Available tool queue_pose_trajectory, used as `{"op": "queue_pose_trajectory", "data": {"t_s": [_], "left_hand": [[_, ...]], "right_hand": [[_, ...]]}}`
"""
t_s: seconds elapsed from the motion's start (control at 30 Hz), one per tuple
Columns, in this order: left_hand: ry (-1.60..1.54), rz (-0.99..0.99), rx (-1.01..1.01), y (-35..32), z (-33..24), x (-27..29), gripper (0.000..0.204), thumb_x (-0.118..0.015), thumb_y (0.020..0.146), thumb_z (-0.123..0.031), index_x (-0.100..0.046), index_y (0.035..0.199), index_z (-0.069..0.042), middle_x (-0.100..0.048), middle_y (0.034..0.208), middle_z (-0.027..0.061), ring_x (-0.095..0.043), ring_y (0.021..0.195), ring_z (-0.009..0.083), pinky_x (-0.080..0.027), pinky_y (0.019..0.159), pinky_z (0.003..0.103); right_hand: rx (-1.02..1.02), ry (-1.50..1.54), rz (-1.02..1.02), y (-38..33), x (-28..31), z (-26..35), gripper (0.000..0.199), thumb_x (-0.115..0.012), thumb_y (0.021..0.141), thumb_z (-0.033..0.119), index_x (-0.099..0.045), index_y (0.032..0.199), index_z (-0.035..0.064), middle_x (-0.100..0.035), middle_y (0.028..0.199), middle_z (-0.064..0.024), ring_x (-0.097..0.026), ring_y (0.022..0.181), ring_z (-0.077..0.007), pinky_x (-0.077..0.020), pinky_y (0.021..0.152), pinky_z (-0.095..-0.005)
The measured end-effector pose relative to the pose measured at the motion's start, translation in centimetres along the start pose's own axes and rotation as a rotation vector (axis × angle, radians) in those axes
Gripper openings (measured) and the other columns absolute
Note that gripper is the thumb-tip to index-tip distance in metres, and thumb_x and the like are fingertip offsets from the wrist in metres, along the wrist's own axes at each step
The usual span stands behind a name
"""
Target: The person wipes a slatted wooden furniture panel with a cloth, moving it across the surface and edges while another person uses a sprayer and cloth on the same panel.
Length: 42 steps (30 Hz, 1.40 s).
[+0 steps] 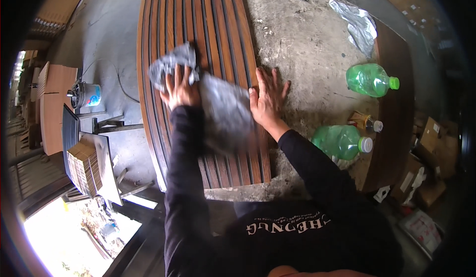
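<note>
one near slatted panel [225, 34], three bottles [368, 80] [360, 120] [337, 141], one bucket [91, 94]

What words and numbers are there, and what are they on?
Dark top: big white letters and smaller lines; I won't copy them out.
Bucket: blue marking, too small to read.
Small bottle: label too small to read.
Whitish package, lower right: red marks, too blurred.
Slatted panel: no writing visible.

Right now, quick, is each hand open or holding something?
Left hand: on the gray cloth over the slatted panel; can't tell if its grip is closed.
Right hand: open, spread at the panel's right edge.
</note>
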<state>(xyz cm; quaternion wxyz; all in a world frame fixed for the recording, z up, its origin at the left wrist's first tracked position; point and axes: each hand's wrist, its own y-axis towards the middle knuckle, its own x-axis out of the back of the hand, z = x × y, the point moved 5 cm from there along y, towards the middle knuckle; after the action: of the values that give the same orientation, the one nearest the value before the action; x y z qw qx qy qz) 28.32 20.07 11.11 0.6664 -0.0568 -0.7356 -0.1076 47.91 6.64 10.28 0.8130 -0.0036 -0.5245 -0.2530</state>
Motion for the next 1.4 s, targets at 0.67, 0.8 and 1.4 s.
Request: {"op": "queue_pose_trajectory", "data": {"t_s": [0.67, 0.8, 1.4], "left_hand": [[-0.088, 0.142, -0.028, -17.9, -1.5, 1.0, 0.068, -0.054, 0.072, -0.019, -0.039, 0.138, -0.021, -0.027, 0.149, 0.0027, -0.026, 0.134, 0.0375, -0.007, 0.102, 0.067], [-0.058, -0.006, -0.044, -11.9, -1.6, 0.9, 0.063, -0.054, 0.082, -0.041, -0.037, 0.139, -0.022, -0.026, 0.149, 0.0011, -0.02, 0.138, 0.0332, -0.006, 0.106, 0.063], [-0.089, 0.046, -0.14, 10.2, -8.6, -1.4, 0.059, -0.051, 0.084, -0.029, -0.034, 0.14, -0.026, -0.027, 0.149, -0.0045, -0.022, 0.138, 0.0276, -0.01, 0.105, 0.065]], "right_hand": [[-0.005, -0.006, -0.022, -0.4, -0.6, -1.0, 0.056, -0.05, 0.087, 0.028, -0.033, 0.138, 0.0125, -0.037, 0.142, -0.0061, -0.02, 0.137, -0.0309, -0.0029, 0.106, -0.0618], [0.0, 0.0, -0.011, 0.1, -0.4, 0.2, 0.055, -0.049, 0.087, 0.028, -0.034, 0.138, 0.0118, -0.036, 0.142, -0.0065, -0.02, 0.137, -0.0311, -0.0038, 0.106, -0.0629], [-0.003, 0.037, 0.088, -0.3, 0.9, -0.5, 0.06, -0.051, 0.084, 0.02, -0.031, 0.139, 0.0068, -0.033, 0.144, -0.0094, -0.016, 0.138, -0.0333, 0.0, 0.106, -0.0615]]}}
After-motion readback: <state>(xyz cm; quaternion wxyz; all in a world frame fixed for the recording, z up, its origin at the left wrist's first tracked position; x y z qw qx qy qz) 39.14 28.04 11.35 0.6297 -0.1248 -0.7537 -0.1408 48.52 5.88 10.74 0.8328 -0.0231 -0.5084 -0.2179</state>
